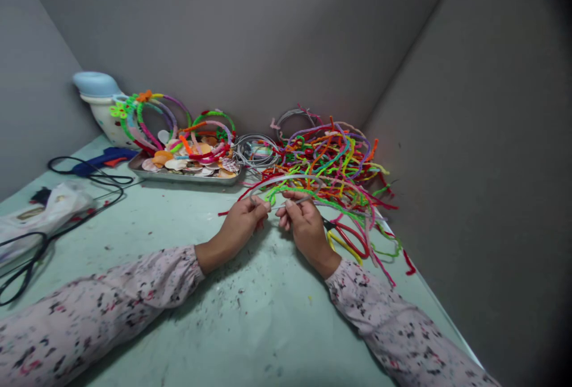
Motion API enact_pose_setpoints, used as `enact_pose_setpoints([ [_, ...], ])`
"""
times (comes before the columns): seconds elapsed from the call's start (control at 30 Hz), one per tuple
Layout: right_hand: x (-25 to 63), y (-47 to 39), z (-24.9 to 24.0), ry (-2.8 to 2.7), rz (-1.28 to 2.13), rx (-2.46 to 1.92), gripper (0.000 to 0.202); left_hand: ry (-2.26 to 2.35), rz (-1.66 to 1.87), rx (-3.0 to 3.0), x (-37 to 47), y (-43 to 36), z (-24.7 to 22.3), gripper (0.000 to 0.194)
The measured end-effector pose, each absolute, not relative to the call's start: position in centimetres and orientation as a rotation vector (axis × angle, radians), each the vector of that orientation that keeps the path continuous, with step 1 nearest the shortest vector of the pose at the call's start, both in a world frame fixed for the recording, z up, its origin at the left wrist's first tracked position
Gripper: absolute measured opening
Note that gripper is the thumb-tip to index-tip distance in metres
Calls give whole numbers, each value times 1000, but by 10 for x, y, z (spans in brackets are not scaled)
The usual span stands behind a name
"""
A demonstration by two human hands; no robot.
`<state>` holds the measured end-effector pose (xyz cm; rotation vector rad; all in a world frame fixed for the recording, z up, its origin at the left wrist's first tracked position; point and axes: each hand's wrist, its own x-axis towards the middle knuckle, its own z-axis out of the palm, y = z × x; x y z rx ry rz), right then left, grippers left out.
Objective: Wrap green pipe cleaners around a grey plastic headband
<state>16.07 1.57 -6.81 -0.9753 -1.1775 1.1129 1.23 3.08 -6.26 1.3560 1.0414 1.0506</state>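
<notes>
Here, the left hand [241,220] and the right hand [307,229] pinched a thin grey strand [302,199] between them.
Both hands were closed at the fingertips, a little apart, with the strand spanning the gap just above the pale green table [277,327]; whether it joined the pale arc behind could not be told. Beyond the right hand spread a tangled heap of fuzzy coloured stems [330,158], and scissors [346,246] with red and yellow handles lay just beside that wrist. Ahead of the left hand, a shallow metal tray [192,180] held shells [176,164], with fuzzy-wrapped hoops [215,113] resting over them. Bare grey hoops [239,149] sat between tray and heap. Farther left were a blue-lidded container [100,110], a black cord [44,244] and a plastic bag [69,201].
</notes>
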Motion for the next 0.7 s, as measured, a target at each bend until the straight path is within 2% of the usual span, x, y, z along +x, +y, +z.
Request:
enact_pose_setpoints([
  [0.53, 161, 12, -70, -1264, 1056, -998, 24, 1079, 1048, 1326, 13, 30, -62, 22],
  [0.7, 161, 15, -68, -1203, 1068, -1006, 24, 1035, 1029, 1331, 13, 30, -62, 31],
])
